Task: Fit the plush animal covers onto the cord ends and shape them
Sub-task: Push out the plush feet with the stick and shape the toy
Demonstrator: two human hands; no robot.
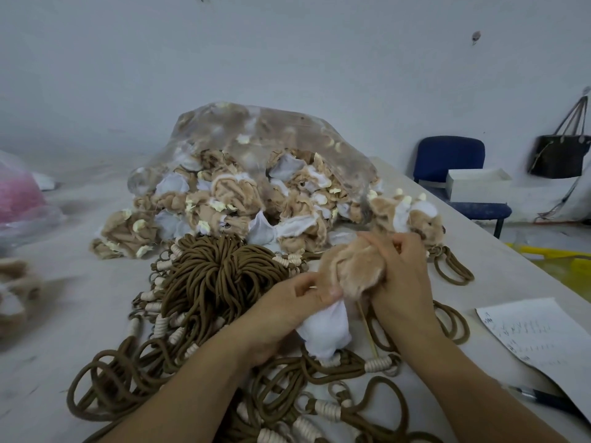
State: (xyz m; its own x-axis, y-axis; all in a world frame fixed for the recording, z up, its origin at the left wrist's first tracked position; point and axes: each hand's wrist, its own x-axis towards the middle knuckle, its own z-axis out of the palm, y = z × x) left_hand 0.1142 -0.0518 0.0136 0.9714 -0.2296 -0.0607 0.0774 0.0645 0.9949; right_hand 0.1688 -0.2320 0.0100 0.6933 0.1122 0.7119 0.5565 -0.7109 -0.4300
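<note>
Fuzzy tan plush cover with white cloth lining, matt brown braided cords, glossy clear plastic bag

pale wall, blue chair, dark bag hanging right.

Plush cover: tan fur outside, white lining. Cords: dark brown, with cream wrapped bindings. Clear bag: contents tan, white and pale yellow. Chair: dark blue. Handbag: dark brown. Paper: white, with dark handwritten rows. Table: pale grey. Second bag: pink contents.
</note>
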